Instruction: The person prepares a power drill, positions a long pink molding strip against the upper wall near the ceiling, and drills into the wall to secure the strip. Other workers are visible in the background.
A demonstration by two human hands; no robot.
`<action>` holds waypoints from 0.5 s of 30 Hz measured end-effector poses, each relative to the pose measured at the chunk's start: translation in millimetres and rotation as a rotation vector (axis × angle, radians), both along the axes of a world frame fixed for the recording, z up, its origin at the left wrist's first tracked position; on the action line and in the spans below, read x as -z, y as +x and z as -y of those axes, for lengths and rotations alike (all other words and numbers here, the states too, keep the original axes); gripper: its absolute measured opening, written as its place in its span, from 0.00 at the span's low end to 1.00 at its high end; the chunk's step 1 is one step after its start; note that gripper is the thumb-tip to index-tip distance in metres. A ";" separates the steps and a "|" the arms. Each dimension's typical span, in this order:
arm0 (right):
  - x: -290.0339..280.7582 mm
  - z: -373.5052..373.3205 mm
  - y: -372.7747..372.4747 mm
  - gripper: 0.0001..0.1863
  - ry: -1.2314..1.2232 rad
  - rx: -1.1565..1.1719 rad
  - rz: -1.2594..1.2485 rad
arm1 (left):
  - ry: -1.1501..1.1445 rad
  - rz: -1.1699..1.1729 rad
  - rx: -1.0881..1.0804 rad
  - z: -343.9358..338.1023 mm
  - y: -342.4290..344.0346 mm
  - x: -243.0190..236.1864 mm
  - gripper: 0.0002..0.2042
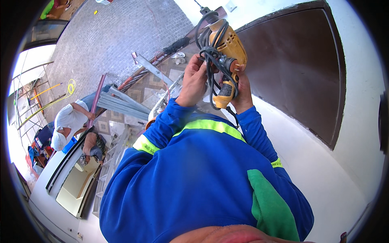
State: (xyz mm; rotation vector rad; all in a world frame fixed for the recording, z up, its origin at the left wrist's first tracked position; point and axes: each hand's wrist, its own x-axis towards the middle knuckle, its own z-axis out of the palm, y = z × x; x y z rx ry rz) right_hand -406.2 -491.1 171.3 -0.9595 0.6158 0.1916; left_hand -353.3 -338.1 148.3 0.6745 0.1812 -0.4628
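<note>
I hold up a yellow and black power drill (227, 42) with its black cord (208, 54) looped and bunched around it. My left hand (192, 81) has its fingers closed on the looped cord at the drill's left side. My right hand (243, 87) is behind the drill's lower handle and grips it, with most of its fingers hidden. A green cloth (271, 202) hangs on the front of my blue top.
A brown door (291, 73) in a white wall is at right. Grey metal channels (117, 107) lie on the patterned floor (142, 97) at left. A person (67, 121) holds a reddish bar (97, 95); another person (91, 146) bends nearby. Scaffold frames (30, 93) stand farther left.
</note>
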 end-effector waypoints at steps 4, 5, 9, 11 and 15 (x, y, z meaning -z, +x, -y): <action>0.8 13.3 -0.2 0.40 0.015 -0.021 0.058 | 0.347 0.418 0.106 -19.9 24.5 -9.2 0.08; -0.2 17.1 -1.3 0.40 -0.014 -0.027 0.070 | 0.397 0.506 0.203 -28.5 31.9 -9.1 0.08; -1.6 19.9 -1.2 0.38 -0.357 0.021 0.157 | 0.606 0.587 0.413 -58.5 47.6 0.4 0.08; -3.6 17.7 -0.8 0.35 -0.417 0.102 0.219 | 0.523 0.447 0.279 -67.2 40.6 -0.3 0.08; -10.6 20.0 2.9 0.33 -0.619 0.184 0.236 | 0.931 0.437 0.070 -76.6 16.4 -33.5 0.07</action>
